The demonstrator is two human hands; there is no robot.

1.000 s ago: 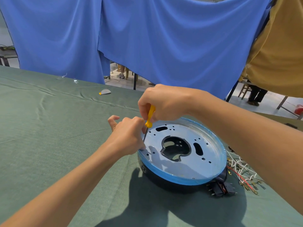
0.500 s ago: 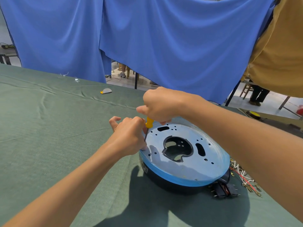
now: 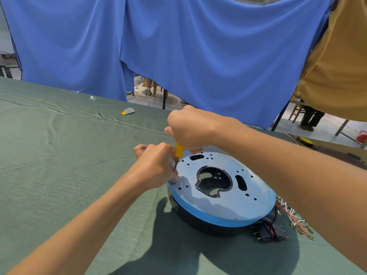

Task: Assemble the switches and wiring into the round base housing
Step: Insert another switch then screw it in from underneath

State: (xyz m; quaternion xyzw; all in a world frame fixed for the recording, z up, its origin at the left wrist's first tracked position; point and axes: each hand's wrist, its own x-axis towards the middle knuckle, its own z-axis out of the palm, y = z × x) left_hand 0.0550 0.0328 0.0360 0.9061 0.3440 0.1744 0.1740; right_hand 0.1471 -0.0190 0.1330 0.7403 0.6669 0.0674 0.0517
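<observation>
The round base housing [image 3: 234, 203] lies on the green cloth, its metal plate under blue film facing up, black body below. My right hand [image 3: 190, 128] grips a yellow-handled screwdriver [image 3: 179, 150] that stands upright at the plate's left rim. My left hand [image 3: 156, 165] sits at that rim with fingers curled round the screwdriver's shaft near the tip. Black switches [image 3: 268, 232] lie at the housing's front right edge. A bundle of red and white wires [image 3: 294, 217] with terminals lies to the right, partly hidden by my right forearm.
The table is covered in a green cloth [image 3: 59, 155]. A small grey and yellow scrap [image 3: 128, 111] lies near the far edge. Blue curtains [image 3: 178, 46] hang behind; a person in a mustard shirt [image 3: 341, 66] stands at the far right.
My right hand has shifted slightly on the screwdriver handle, as in turning it. The left hand stays at the plate's rim. The housing has not moved.
</observation>
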